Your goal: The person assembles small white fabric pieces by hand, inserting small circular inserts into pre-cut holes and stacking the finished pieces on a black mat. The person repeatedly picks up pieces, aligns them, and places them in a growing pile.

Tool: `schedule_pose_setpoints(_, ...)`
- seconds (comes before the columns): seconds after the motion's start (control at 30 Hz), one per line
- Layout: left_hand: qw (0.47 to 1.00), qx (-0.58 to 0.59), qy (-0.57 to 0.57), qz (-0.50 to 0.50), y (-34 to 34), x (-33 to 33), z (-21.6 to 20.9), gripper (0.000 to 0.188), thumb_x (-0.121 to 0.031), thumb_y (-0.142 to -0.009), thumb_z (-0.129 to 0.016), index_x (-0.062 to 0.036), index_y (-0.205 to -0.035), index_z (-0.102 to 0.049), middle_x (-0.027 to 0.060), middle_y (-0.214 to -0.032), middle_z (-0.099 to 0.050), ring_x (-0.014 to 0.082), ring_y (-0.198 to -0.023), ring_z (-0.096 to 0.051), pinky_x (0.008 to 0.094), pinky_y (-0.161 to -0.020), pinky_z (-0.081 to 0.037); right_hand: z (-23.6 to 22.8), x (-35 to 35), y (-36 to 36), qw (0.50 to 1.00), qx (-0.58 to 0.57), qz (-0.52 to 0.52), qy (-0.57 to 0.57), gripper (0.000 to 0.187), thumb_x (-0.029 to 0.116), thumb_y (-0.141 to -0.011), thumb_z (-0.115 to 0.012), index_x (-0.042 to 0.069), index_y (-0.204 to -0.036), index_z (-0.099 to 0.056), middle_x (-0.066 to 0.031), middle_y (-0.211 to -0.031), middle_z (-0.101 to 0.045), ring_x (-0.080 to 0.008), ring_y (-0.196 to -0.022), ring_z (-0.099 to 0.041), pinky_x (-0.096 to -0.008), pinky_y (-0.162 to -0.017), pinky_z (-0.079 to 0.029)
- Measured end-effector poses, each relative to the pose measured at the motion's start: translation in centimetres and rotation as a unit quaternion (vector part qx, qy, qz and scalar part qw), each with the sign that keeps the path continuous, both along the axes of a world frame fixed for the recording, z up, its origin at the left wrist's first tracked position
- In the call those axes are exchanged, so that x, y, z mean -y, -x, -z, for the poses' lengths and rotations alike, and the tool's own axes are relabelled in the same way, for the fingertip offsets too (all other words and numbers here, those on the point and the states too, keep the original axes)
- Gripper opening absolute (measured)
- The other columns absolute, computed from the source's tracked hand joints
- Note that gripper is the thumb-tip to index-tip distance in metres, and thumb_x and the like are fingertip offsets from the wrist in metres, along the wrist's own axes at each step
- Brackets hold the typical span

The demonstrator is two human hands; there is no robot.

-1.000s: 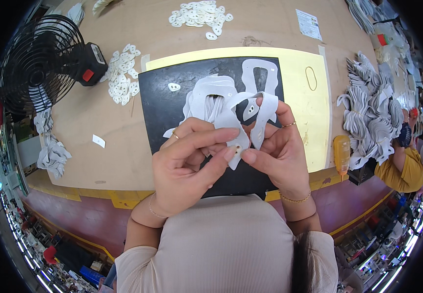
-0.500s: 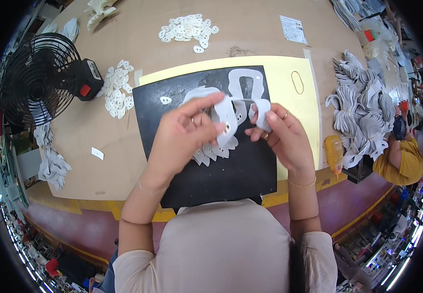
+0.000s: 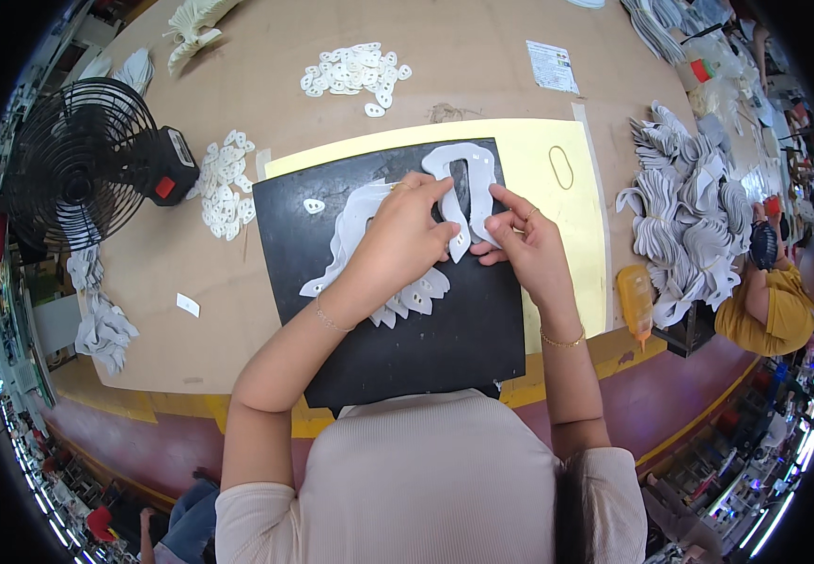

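On a black board (image 3: 398, 362), both hands are at a light grey, U-shaped fabric piece (image 3: 449, 160) that looks like a shoe-upper part. My left hand (image 3: 412, 226) pinches its left leg, thumb and index finger closed near the tip, where a small part with dark-rimmed holes (image 3: 461, 242) shows. My right hand (image 3: 529, 246) grips the right leg's lower end between thumb and fingers. The piece lies on or over another like it; their edges overlap. Left of these, a fanned stack of similar pieces (image 3: 343, 246) is partly hidden under my left hand and forearm.
Small white parts with holes lie in a far pile (image 3: 355, 70) and a left pile (image 3: 226, 183); one loose part (image 3: 314, 206) is on the board. A black fan (image 3: 78, 179) stands left. Right are a rubber band (image 3: 561, 167), yellow bottle (image 3: 634, 299) and grey bundles (image 3: 680, 211).
Both hands have brought the U-shaped piece from mid-air, where it was bent, forward onto the similar piece at the board's far right. It now lies flatter, legs toward me.
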State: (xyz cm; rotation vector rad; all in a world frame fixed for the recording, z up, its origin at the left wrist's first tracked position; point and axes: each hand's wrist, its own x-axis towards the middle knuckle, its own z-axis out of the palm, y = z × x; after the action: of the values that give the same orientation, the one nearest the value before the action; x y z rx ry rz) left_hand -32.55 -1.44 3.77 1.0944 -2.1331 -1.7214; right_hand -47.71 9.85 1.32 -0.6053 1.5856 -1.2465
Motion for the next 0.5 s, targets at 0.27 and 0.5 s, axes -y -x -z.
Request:
schedule_pose_setpoints(0.27,1.0,-0.005,0.004,-0.005,0.5,-0.3,-0.2,0.048,0.003,-0.085,-0.061,0.0106,-0.131,-0.049,0.0192,-0.126,-0.049,0.0185,-0.064,-0.068,0.0279,-0.056,-0.056,-0.1,-1.3,-1.0,0.999,-0.022,0.027,0.007,0.039,0.0,-0.094,-0.056,-0.006,-0.131,-0.046,-0.0067,-0.093,-0.055,-0.0202,-0.075,-0.071,-0.0231,-0.062,-0.059)
schedule_pose_setpoints(0.5,0.997,0.068,-0.021,0.004,1.0,0.9,-2.6,0.047,-0.007,-0.088,-0.061,0.0053,-0.132,-0.05,0.0183,-0.118,-0.056,0.0176,-0.053,-0.065,0.0286,-0.043,-0.051,-1.7,-1.0,-1.6,0.988,-0.117,0.001,-0.098,0.029,0.007,-0.091,-0.065,0.0,-0.118,-0.059,-0.0007,-0.081,-0.052,-0.0098,-0.065,-0.063,-0.0202,-0.052,-0.051)
